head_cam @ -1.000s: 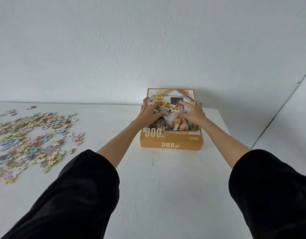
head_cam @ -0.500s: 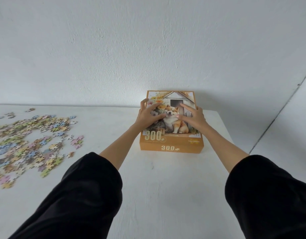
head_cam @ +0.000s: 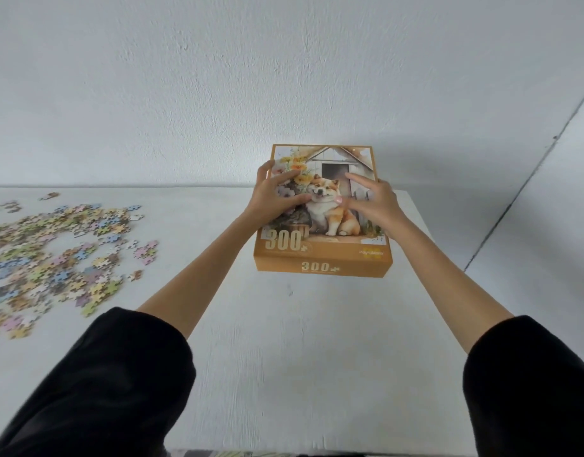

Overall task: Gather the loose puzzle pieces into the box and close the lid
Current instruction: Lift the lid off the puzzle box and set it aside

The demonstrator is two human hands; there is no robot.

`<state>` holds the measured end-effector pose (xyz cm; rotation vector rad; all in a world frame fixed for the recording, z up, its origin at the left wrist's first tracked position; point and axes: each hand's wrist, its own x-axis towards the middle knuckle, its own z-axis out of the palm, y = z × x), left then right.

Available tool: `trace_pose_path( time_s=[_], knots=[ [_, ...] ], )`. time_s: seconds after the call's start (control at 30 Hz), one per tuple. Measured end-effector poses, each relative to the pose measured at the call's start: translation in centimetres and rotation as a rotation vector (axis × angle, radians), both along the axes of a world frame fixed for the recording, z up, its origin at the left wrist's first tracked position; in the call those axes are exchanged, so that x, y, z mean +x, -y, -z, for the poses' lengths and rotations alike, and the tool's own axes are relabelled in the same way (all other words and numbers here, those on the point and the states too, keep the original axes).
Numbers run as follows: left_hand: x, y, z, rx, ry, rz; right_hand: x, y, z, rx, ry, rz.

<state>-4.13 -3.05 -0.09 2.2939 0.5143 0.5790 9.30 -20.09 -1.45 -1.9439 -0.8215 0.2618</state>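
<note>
My left hand (head_cam: 277, 199) lies flat on the orange cardboard puzzle box (head_cam: 321, 267), fingers spread wide and fairly straight, holding nothing; it rests on the left half of the lid (head_cam: 336, 163), over the printed flowers, with the thumb pointing in towards the printed dog. My right hand (head_cam: 373, 202) does the same on the right half, fingers fanned out, thumb turned inwards; the two thumbs come near each other over the dog's face but stay apart. The lid sits on the box, picture side up, with "300" printed on the top and on the near wall; the box rests on the white table (head_cam: 284, 341), towards its far right part, close to the white plaster wall (head_cam: 284, 77). The loose pastel-coloured puzzle pieces (head_cam: 53, 255) are scattered on the table well to the left of the box, outside it, none touching it or my hands. My black sleeves (head_cam: 112, 384) are pushed up, leaving both forearms bare.
</note>
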Motion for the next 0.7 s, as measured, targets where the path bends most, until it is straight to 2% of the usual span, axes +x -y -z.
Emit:
trace_pose_path(
  time_s=[0.37, 0.7],
  knots=[
    [-9.1, 4.5, 2.5, -0.026, 0.005, 0.035, -9.8, 5.5, 2.1, 0.021, -0.011, 0.011],
    [-10.7, 5.8, 3.6, -0.043, 0.032, 0.008, -11.6, 6.3, 2.1, 0.013, -0.053, -0.001]
  ],
)
